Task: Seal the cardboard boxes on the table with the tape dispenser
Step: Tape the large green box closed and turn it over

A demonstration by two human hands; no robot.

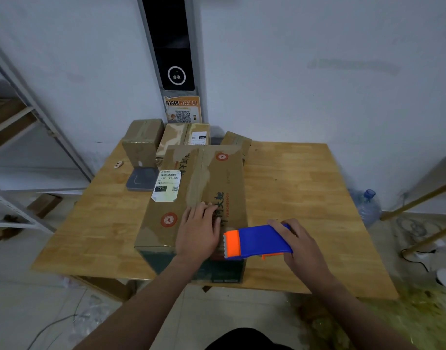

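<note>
Tape dispenser point(258, 242): blue body, orange toothed end. It sits over the near right corner of the big cardboard box point(191, 188), at 5 o'clock from the box's middle, with the teeth pointing to 9 o'clock. Whether it touches the cardboard, cannot tell.

Right hand point(299, 245): comes in from 3 o'clock, fingers and thumb curled round the blue body, gripping it.

Left hand point(199, 228): lies flat on the box top just beside the teeth, fingers straight and together, tips pointing to 12 o'clock and resting by the centre seam. A glossy tape strip runs along that seam.

Box flaps are down. A white shipping label point(167, 185) sits on the top at 10 o'clock.

The box stands on a wooden table point(305, 188), left of centre, its near face close to the near edge.

At 12 o'clock behind it are three smaller boxes: a tall one point(143, 140), a middle one point(184, 138) with a label, and a low one point(235, 141). A grey flat pad point(141, 179) lies at 10 o'clock, under the tall box.

Off the table at 3 o'clock, a water jug point(367, 207) stands on the floor.
</note>
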